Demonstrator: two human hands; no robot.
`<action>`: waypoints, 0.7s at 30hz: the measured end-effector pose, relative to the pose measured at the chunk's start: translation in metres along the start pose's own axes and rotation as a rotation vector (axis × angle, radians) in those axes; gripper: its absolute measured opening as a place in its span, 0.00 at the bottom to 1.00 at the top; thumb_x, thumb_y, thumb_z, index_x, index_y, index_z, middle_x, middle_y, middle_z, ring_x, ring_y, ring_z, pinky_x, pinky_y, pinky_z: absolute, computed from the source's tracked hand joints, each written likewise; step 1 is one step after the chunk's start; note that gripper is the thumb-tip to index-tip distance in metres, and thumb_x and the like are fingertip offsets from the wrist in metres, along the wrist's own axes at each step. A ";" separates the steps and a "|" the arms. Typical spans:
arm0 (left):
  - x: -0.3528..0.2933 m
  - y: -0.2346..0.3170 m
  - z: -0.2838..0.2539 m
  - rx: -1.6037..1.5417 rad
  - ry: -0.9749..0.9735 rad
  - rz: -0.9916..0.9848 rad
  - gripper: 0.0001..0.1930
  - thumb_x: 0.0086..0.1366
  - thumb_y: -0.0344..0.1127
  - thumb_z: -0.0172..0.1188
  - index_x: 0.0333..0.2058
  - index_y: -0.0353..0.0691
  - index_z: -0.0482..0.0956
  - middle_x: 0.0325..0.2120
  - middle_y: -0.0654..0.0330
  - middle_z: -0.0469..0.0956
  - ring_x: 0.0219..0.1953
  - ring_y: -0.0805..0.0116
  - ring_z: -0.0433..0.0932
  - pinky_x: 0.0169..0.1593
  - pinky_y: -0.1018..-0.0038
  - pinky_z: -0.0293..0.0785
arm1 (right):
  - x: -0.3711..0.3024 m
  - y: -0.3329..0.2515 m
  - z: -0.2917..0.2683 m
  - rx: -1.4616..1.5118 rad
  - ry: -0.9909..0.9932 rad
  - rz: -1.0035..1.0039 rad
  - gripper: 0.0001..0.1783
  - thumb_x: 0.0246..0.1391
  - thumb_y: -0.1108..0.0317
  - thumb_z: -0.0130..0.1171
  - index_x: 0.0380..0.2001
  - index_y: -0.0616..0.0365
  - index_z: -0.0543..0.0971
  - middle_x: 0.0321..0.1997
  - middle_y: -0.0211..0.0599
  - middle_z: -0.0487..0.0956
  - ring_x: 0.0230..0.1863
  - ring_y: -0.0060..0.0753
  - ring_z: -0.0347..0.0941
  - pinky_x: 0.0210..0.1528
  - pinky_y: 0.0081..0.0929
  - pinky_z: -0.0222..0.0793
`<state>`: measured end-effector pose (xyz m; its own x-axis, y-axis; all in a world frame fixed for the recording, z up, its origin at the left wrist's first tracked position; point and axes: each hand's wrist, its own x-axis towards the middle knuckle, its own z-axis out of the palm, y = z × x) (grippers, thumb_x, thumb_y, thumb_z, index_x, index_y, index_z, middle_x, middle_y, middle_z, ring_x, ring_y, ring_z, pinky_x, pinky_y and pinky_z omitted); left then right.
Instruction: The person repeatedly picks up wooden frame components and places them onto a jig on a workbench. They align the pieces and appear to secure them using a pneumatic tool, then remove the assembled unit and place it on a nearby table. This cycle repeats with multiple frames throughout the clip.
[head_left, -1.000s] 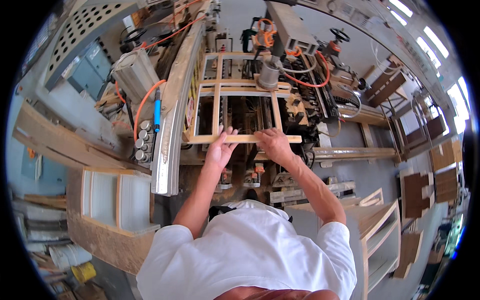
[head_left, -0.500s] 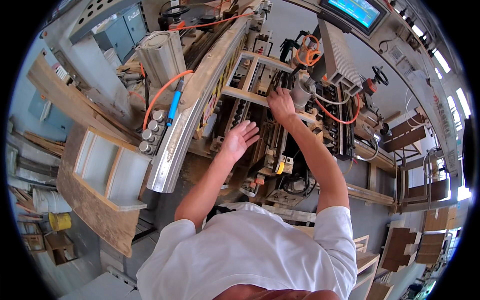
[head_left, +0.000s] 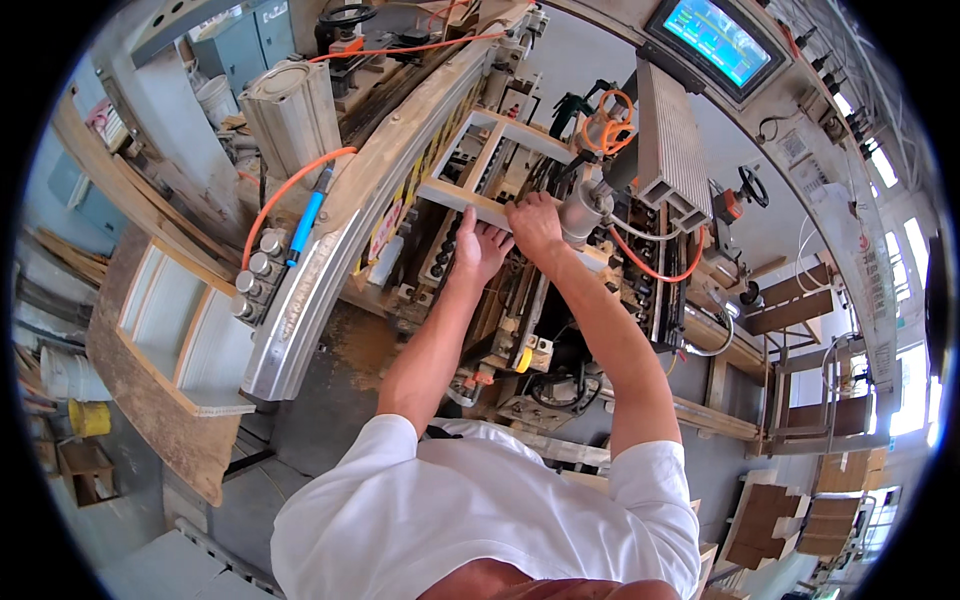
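A pale wooden frame [head_left: 446, 190] with a crossbar lies in the machine ahead of me. My right hand [head_left: 535, 222] is curled over its near rail, close to a metal cylinder [head_left: 580, 214]. To the left, my left hand [head_left: 482, 250] is at the same rail, palm turned up. Its thumb points up at the rail and its fingers are stretched out just below. Whether those fingertips touch the wood is hard to tell.
A long metal beam [head_left: 290, 340] with a blue pen-like tool [head_left: 307, 228] flanks the machine on the left. Another pale frame [head_left: 180, 365] rests on a brown board [head_left: 120, 400]. An orange hose [head_left: 655, 270] loops at right, below a lit screen [head_left: 718, 40].
My left hand has moved up and forward to the frame's near rail. My right hand stays at the rail. The whole view has shifted somewhat.
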<state>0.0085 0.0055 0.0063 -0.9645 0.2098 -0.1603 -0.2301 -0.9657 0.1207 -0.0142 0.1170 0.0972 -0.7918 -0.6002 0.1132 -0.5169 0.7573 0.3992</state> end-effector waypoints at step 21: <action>-0.272 -0.023 -0.034 0.203 0.155 -0.149 0.16 0.70 0.43 0.56 0.50 0.39 0.72 0.38 0.62 0.71 0.46 0.65 0.73 0.55 0.64 0.71 | 0.002 -0.001 0.009 0.031 -0.066 -0.022 0.12 0.49 0.70 0.57 0.37 0.58 0.82 0.36 0.41 0.83 0.48 0.41 0.75 0.52 0.38 0.61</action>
<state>0.2802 -0.0345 0.0141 -0.8902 0.3063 -0.3373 -0.4044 -0.8721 0.2753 -0.0184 0.1179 0.0887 -0.7992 -0.5994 0.0439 -0.5436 0.7521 0.3725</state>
